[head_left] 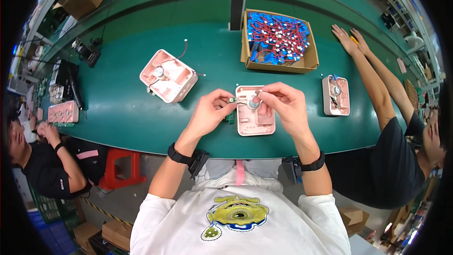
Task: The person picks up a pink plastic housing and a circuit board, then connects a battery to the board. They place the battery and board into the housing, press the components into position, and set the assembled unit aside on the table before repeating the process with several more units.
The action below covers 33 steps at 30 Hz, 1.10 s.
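Observation:
A pink plastic housing point(261, 130), open side up, lies on the green table in front of me. Inside it sits a round silver speaker point(253, 104) with dark wires. My left hand point(207, 112) is closed at the housing's left edge, thumb and fingers pinching a small green circuit board point(230, 117) with a white connector. Over the housing's upper right part, my right hand point(287, 103) is pinched closed just above the speaker. What its fingertips hold is too small to make out. Part of the housing is hidden under my right fingers.
Another pink housing point(181, 95) with a speaker and red wire lies left; a third point(326, 99) lies right. Beyond stands a cardboard box point(283, 68) of blue parts with red wires. A co-worker's arms point(373, 73) rest on the table at right. Another person point(59, 160) sits left.

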Available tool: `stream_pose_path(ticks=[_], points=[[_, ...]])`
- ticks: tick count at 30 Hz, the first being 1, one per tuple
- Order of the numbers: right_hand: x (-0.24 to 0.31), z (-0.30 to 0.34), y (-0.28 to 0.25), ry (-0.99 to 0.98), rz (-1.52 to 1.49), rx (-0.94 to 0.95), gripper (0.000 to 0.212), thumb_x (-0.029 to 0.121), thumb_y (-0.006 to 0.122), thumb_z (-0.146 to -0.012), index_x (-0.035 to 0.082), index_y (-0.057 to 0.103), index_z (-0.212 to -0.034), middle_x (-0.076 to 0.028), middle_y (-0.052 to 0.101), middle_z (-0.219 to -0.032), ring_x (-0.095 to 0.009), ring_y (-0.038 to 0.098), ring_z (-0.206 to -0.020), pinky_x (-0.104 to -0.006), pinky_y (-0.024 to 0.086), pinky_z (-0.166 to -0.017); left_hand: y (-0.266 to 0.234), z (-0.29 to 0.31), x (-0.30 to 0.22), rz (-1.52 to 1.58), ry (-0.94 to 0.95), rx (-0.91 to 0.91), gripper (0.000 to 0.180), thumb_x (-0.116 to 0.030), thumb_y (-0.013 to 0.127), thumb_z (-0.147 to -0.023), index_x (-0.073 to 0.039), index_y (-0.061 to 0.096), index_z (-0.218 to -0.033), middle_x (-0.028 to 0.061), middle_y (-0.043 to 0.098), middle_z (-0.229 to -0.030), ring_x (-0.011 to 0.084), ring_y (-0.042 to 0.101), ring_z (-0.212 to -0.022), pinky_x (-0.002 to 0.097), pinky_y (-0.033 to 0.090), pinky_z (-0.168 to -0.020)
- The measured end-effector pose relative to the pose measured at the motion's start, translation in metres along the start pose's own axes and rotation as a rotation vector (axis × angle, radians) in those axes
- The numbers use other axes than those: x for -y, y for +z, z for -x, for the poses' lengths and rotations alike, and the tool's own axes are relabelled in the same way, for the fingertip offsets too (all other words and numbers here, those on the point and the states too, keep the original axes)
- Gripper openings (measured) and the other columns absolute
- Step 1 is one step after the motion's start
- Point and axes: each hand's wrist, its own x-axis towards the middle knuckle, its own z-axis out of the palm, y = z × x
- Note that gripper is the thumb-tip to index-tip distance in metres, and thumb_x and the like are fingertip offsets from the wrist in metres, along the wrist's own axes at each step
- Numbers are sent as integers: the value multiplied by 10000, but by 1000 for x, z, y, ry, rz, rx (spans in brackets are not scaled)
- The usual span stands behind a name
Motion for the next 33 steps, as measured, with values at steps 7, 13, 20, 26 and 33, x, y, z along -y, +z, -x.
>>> stream_pose_path(ticks=[7,13,20,26,33], points=[[4,6,0,54,-132,10,118,34,668,-1030,-58,722,-1081,-113,755,-915,-120,688,-692,-239,536,-594,3,-4,-7,7,10,36,186,-18,760,-964,17,676,-1126,16,720,-952,48,661,-828,208,502,-693],[4,9,-9,76,-155,4,126,62,654,-1046,-46,719,-1050,-99,746,-914,-107,663,-668,-236,493,-556,6,-20,-15,-2,31,79,166,-6,742,-974,21,670,-1120,21,718,-974,62,680,-893,211,539,-759],[-1,4,2,175,602,-101,134,95,688,-977,-36,719,-972,-52,658,-681,-69,525,-526,-282,387,-498,10,-34,-10,17,121,119,153,11,740,-965,48,663,-1093,44,690,-1012,83,680,-901,225,556,-763],[-31,-5,9,-10,643,-183,142,101,692,-950,-36,717,-923,-39,577,-588,-67,466,-484,-312,356,-481,16,-33,-7,1,266,120,156,27,758,-935,74,666,-1052,73,654,-1030,102,684,-870,238,564,-710],[-22,-6,11,82,704,-118,128,88,694,-946,-34,717,-916,-36,583,-570,-61,483,-480,-300,347,-474,11,-31,-6,35,233,163,183,70,737,-943,73,662,-1109,62,644,-1085,103,666,-943,240,566,-783]])
